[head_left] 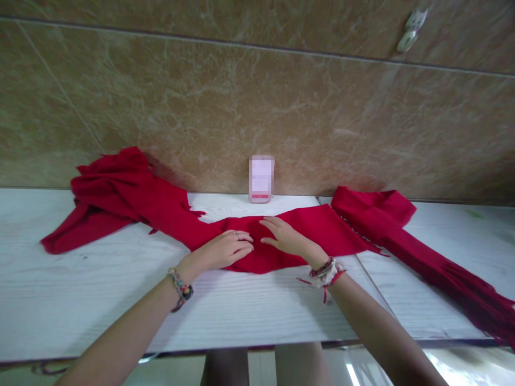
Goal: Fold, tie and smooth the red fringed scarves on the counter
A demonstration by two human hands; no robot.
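A red fringed scarf [317, 228] lies lengthwise across the white tabletop, its middle part spread fairly flat. My left hand [231, 249], wearing a ring, rests palm down on this flat part with fingers extended. Just to its right, my right hand [284, 236] also lies on the red cloth, fingers spread. Neither hand grips anything. On the left the fabric is bunched into a loose heap [116, 187]. Toward the right, a folded red length [374, 212] runs down to long fringe [475, 295] at the table's front edge. Whether all the red cloth is one piece, I cannot tell.
A phone-like object [261, 179] with a blurred face leans upright against the brown marbled wall [225, 118]. A small white fixture [412, 29] sits high on that wall. The white tabletop [249, 316] has a seam at right, and its front edge is near my legs.
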